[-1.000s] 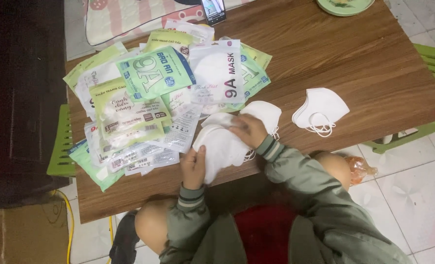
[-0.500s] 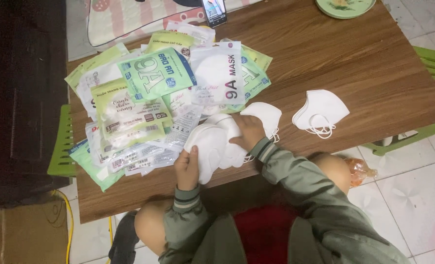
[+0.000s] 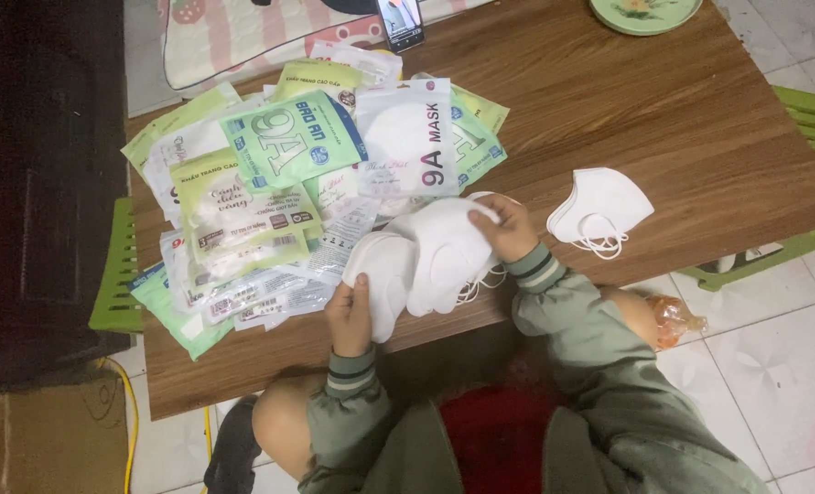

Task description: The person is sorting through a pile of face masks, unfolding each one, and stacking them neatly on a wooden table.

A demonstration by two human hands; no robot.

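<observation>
The left hand (image 3: 350, 316) is closed on the near end of a stack of white masks (image 3: 421, 261), with the thumb on top. The right hand (image 3: 508, 229) is closed on the far end, pinching the top mask at its edge. The stack is held just over the near edge of the brown counter (image 3: 663, 119), right in front of the person. A pile of mask packets (image 3: 279, 192), green and white, lies just beside the stack on the left. Two or so loose masks (image 3: 599, 210) lie on the counter a bit to the right (their ear strings hang out in loops). A phone (image 3: 400, 20) and a green plate (image 3: 645, 11) sit at the far edge, well apart from the hands. To do this bit well, I think the left hand should grip the stack firmly so it does not fan out, and the right hand should pinch only one mask at a time. It helps to watch the thin ear strings, since they could catch on each other. Holding the stack low over the counter means a dropped mask lands there and not on the floor.
</observation>
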